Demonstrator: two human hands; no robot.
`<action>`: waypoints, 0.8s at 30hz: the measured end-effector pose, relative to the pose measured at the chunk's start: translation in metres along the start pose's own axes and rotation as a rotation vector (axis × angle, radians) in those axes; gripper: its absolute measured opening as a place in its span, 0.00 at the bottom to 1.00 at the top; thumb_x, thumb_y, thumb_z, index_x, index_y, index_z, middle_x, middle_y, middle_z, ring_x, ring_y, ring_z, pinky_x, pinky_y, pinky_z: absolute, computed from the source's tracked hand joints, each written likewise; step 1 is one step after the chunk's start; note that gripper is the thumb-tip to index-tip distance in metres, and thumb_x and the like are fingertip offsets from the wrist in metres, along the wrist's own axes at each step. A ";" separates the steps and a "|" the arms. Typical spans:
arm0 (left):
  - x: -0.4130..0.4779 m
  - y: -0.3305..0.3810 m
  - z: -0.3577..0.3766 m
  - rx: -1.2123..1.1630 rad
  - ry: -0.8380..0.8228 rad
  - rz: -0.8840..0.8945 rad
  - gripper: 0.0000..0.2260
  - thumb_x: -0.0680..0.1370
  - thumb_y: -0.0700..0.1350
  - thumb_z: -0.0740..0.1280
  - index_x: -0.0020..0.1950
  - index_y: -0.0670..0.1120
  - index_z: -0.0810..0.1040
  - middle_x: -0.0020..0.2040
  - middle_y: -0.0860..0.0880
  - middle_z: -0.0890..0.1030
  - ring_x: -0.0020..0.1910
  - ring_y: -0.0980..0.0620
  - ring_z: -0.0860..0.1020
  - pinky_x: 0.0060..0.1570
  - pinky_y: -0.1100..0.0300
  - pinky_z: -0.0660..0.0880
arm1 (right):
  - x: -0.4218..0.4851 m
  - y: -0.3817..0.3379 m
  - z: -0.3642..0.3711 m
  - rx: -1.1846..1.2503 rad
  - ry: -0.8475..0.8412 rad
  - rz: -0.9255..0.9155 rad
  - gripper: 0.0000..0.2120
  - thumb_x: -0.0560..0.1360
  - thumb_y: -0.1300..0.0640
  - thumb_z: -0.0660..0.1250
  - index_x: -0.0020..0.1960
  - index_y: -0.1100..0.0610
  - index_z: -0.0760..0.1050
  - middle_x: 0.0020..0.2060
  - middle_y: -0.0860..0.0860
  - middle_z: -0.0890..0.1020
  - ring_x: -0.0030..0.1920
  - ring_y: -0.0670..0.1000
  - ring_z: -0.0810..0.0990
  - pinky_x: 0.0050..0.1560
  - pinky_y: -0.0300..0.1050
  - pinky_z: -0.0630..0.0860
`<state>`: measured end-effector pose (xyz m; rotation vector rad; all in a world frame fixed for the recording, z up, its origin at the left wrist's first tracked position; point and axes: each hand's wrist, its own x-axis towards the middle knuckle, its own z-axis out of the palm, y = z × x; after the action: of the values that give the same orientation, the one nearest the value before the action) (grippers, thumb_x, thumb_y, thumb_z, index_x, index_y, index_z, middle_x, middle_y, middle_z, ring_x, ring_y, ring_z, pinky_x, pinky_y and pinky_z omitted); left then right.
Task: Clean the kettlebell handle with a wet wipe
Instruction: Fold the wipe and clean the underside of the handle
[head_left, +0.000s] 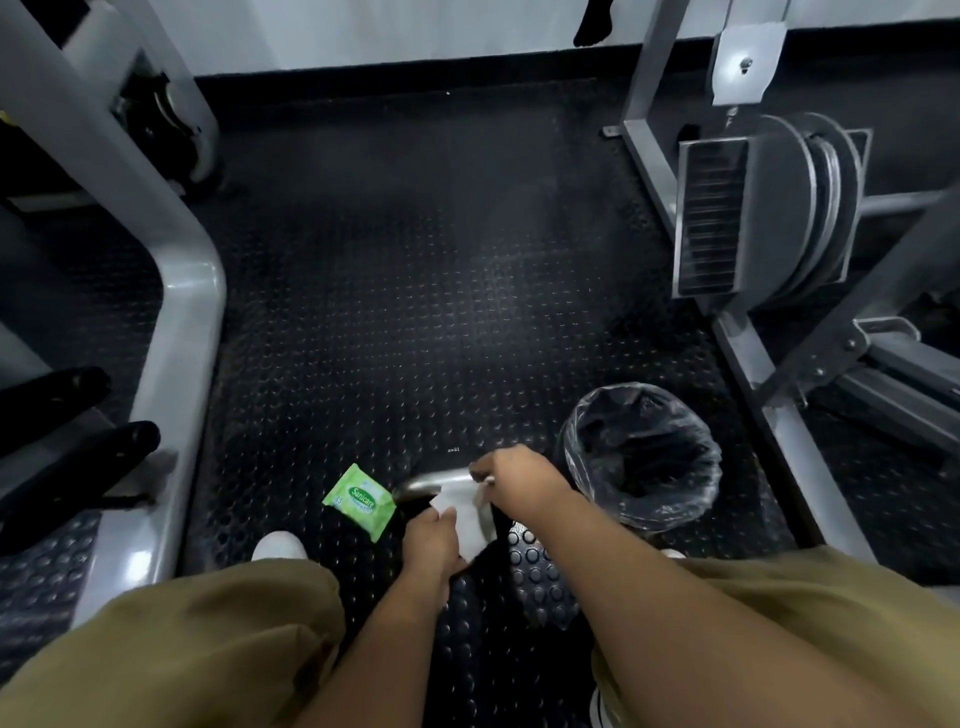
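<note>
Kettlebell handle (434, 480) sits low on the studded rubber floor (415, 312), between the person's knees, its dark body mostly hidden under hands and wipe. All positions below taken rel. to that handle.

Step in hand, by judgement: wiping the handle, with the wet wipe (465, 514) draped over its right end and hanging down the near side. The left part of the bar shows bare metal — not yet covered by the wipe at this moment.

To do it well: wrap the wipe fully round the bar, not just over the top; keep it taut between both hands; run it end to end incl. the curved corners and the underside; turn to a fresh face if it soils. The bell should stay steady on the floor throughout.

Left hand (434, 540): just near-side of the handle, fingers closed in a pinch on the lower corner of the wipe. It does not appear to touch metal.

Right hand (519, 478): at the handle's right end, curled and gripping the upper edge of the wipe against or just above the bar. Whether the fingers wrap the bar itself cannot be told — they are hidden from view.

Green wipes pack (358, 501) lies flat on the floor just left of the handle. Lined bin (641, 457) stands just right of it, open-topped, near for disposal.
</note>
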<state>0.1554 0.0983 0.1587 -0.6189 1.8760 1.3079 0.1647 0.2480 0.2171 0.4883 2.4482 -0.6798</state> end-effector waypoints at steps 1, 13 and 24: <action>0.001 0.001 0.005 -0.041 0.024 -0.028 0.09 0.85 0.43 0.62 0.57 0.42 0.81 0.52 0.39 0.85 0.52 0.37 0.84 0.40 0.49 0.83 | 0.001 0.000 0.000 -0.023 0.005 -0.009 0.07 0.75 0.60 0.67 0.49 0.49 0.80 0.43 0.50 0.83 0.45 0.56 0.83 0.43 0.44 0.77; 0.019 0.006 0.042 -0.084 -0.025 -0.077 0.12 0.85 0.43 0.60 0.52 0.40 0.82 0.35 0.46 0.79 0.29 0.51 0.72 0.26 0.62 0.68 | 0.018 0.004 0.016 -0.090 0.068 -0.065 0.16 0.78 0.55 0.62 0.65 0.45 0.76 0.49 0.53 0.84 0.49 0.58 0.82 0.50 0.51 0.79; 0.014 0.028 0.051 -0.011 -0.369 -0.129 0.15 0.89 0.46 0.53 0.46 0.45 0.73 0.25 0.49 0.75 0.22 0.54 0.74 0.25 0.64 0.69 | 0.031 0.014 0.031 -0.113 0.087 -0.117 0.23 0.81 0.53 0.62 0.76 0.43 0.67 0.74 0.48 0.74 0.69 0.56 0.76 0.65 0.51 0.76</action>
<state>0.1417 0.1564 0.1538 -0.4591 1.5059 1.2525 0.1591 0.2476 0.1715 0.3386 2.5966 -0.5735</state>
